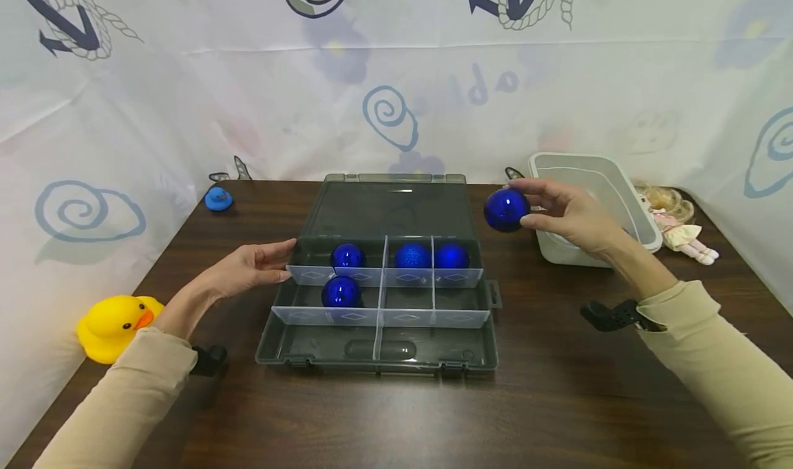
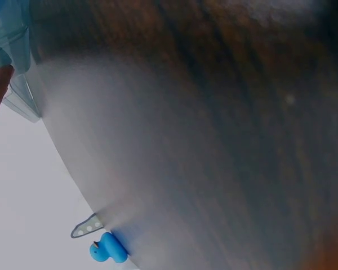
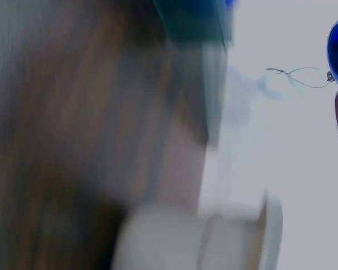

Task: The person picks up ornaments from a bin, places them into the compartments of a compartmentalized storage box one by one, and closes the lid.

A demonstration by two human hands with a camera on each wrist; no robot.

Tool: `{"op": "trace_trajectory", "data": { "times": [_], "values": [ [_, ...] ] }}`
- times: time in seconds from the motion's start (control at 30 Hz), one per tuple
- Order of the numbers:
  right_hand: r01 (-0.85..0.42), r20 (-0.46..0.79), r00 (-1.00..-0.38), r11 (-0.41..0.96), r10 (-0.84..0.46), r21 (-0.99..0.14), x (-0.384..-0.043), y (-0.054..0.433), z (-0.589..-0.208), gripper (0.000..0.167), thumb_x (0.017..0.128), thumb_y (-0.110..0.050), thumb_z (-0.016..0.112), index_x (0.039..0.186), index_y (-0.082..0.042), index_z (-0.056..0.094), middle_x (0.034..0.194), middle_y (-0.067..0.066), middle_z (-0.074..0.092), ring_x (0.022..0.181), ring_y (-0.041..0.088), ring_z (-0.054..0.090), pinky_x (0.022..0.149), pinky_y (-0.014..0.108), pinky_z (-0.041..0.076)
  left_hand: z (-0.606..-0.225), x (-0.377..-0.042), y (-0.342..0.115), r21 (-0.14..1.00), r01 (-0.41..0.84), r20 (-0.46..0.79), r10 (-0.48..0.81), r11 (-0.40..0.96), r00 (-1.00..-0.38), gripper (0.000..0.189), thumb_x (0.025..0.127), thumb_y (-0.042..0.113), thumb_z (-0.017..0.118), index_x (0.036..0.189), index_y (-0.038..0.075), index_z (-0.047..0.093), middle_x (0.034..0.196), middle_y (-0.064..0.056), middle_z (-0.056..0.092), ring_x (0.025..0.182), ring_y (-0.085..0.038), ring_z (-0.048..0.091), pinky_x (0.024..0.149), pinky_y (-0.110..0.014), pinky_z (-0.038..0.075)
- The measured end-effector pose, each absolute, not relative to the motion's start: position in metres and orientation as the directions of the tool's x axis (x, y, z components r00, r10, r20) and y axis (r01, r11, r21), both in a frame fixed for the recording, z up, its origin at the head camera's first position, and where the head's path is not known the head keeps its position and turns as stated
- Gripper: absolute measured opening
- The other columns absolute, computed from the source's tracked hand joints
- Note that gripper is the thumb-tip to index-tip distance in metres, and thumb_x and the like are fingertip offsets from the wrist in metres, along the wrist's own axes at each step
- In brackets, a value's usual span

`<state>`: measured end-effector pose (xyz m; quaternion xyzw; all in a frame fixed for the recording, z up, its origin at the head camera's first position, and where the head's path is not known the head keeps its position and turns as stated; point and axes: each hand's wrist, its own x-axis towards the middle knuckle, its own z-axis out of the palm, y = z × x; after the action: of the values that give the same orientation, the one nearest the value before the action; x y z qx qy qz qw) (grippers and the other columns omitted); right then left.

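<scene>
- Right hand pinches a blue ball near the tub.
- Left hand, fingers relaxed, at the box's left edge.
- Four more balls sit inside.

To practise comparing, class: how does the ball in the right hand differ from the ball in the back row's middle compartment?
Surface: the held ball is smooth and glossy; the compartment ball looks rough and speckled.
Place: the right hand holds the held ball outside the organizer box; the compartment ball rests inside it.
Shared: both are blue and round.
</scene>
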<state>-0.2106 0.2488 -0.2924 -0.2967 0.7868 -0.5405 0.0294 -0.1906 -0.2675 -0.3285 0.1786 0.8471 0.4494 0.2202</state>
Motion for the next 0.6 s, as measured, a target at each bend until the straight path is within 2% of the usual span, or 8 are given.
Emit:
{"op": "trace_trajectory", "data": {
  "times": [0.17, 0.33, 0.47, 0.6],
  "values": [
    [-0.468, 0.255, -0.726, 0.187, -0.639, -0.864, -0.201, 0.211, -0.301, 0.051, 0.087, -0.002, 0.065, 0.135, -0.001, 0.047, 0.137, 0.010, 0.050, 0.121, 0.009, 0.052, 0.097, 0.019, 0.045, -0.329, -0.191, -0.267, 0.842, 0.106, -0.210, 0.502, 0.529, -0.839, 0.070, 0.092, 0.009, 0.059, 0.147, -0.007, 0.019, 0.152, -0.027, 0.017, 0.135, -0.043, 0.029, 0.100, -0.043, 0.035],
    [-0.493, 0.290, -0.617, 0.073, -0.732, -0.867, -0.196, 0.184, -0.311, 0.052, 0.084, 0.002, 0.067, 0.133, 0.002, 0.048, 0.137, 0.018, 0.049, 0.124, 0.018, 0.051, 0.101, 0.028, 0.044, -0.329, -0.192, -0.267, 0.847, 0.101, -0.210, 0.503, 0.522, -0.839, 0.070, 0.092, 0.009, 0.060, 0.146, -0.007, 0.019, 0.152, -0.027, 0.017, 0.134, -0.043, 0.030, 0.100, -0.042, 0.036],
    [-0.435, 0.274, -0.591, 0.014, -0.759, -0.900, -0.192, 0.168, -0.317, 0.051, 0.084, 0.004, 0.067, 0.131, 0.004, 0.048, 0.136, 0.019, 0.048, 0.124, 0.022, 0.050, 0.101, 0.034, 0.045, -0.329, -0.191, -0.268, 0.845, 0.103, -0.209, 0.501, 0.525, -0.840, 0.069, 0.092, 0.007, 0.059, 0.146, -0.007, 0.019, 0.151, -0.028, 0.017, 0.134, -0.043, 0.030, 0.100, -0.042, 0.036],
    [-0.394, 0.235, -0.598, 0.026, -0.766, -0.919, -0.190, 0.157, -0.323, 0.049, 0.085, 0.001, 0.067, 0.131, 0.001, 0.050, 0.137, 0.016, 0.049, 0.126, 0.025, 0.049, 0.100, 0.036, 0.045, -0.329, -0.191, -0.268, 0.843, 0.107, -0.206, 0.500, 0.527, -0.841, 0.070, 0.092, 0.008, 0.060, 0.146, -0.008, 0.019, 0.150, -0.029, 0.019, 0.134, -0.043, 0.031, 0.100, -0.043, 0.036]
  ]
}}
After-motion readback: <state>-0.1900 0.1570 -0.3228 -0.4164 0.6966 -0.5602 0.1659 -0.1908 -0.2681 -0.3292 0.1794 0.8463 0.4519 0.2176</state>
